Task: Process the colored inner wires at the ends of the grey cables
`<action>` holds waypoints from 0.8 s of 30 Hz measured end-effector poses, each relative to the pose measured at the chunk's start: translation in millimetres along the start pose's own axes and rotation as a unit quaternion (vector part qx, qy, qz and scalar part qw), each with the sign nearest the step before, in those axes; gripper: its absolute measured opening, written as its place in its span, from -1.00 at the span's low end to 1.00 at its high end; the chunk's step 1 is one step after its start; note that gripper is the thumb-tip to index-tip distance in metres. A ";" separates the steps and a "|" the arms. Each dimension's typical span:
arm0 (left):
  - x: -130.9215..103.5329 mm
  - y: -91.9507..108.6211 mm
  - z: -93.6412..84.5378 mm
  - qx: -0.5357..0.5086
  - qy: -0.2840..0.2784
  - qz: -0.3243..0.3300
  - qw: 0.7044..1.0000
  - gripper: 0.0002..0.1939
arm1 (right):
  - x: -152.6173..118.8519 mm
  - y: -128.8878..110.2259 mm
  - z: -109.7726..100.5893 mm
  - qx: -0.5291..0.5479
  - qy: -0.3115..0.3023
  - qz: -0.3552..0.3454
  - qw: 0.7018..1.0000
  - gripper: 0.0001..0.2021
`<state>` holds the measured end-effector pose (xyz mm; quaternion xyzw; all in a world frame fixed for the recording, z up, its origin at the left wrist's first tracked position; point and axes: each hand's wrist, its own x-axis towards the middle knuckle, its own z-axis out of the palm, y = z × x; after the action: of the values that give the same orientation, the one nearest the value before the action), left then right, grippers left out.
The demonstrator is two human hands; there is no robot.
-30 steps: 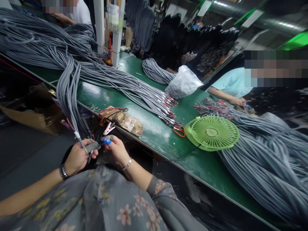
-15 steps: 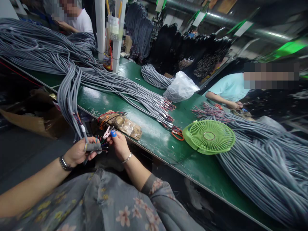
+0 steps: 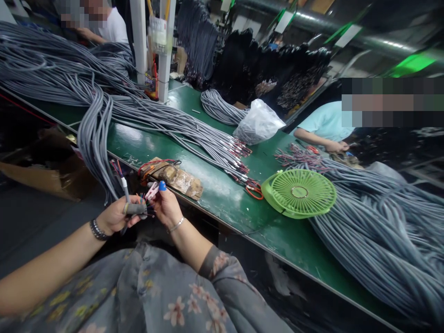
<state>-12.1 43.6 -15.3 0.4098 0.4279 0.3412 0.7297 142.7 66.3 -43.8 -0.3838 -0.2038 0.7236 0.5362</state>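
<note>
My left hand (image 3: 116, 215) is closed round a grey cable (image 3: 125, 190), whose end with a white band and thin coloured wires sticks up above the fist. A grey sleeve-like piece (image 3: 136, 209) lies along its thumb; whether it is a thumb cover or cable jacket, I cannot tell. Fine coloured wires (image 3: 141, 199) fan out at its tip. My right hand (image 3: 169, 208), with a blue finger cover (image 3: 162, 186), pinches a small pale pink clip-like tool (image 3: 151, 190) right beside those wires. The fingertips partly hide where tool and wires meet.
Grey cable bundles (image 3: 166, 118) lie across the green table (image 3: 222, 210). A taped brown block (image 3: 176, 179) with cords sits at its near edge. A green fan (image 3: 299, 192) stands to the right, near a plastic bag (image 3: 258, 122). Two people work across the table.
The pink tool has come slightly lower and closer to the wires at my left hand. The cable's wired end now stands apart from the hanging bundle. The view has shifted a little.
</note>
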 end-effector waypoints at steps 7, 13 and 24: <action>-1.6 0.4 -0.9 -0.007 0.006 0.007 1.000 -0.56 | -4.8 -1.5 -1.3 -0.007 -0.014 0.033 0.999 -0.43; -20.5 -3.9 10.2 -0.016 0.057 0.030 0.998 -0.52 | -12.1 -4.0 -9.2 0.006 -0.069 0.080 0.994 -0.44; -32.2 1.1 34.6 -0.036 0.174 0.070 0.982 -0.63 | -8.0 9.8 -11.4 -0.058 -0.008 -0.037 0.998 -0.57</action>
<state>6.1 6.2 7.0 0.3469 0.5057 0.4728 0.6327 146.5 54.2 -55.0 -0.4003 -0.2636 0.6935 0.5380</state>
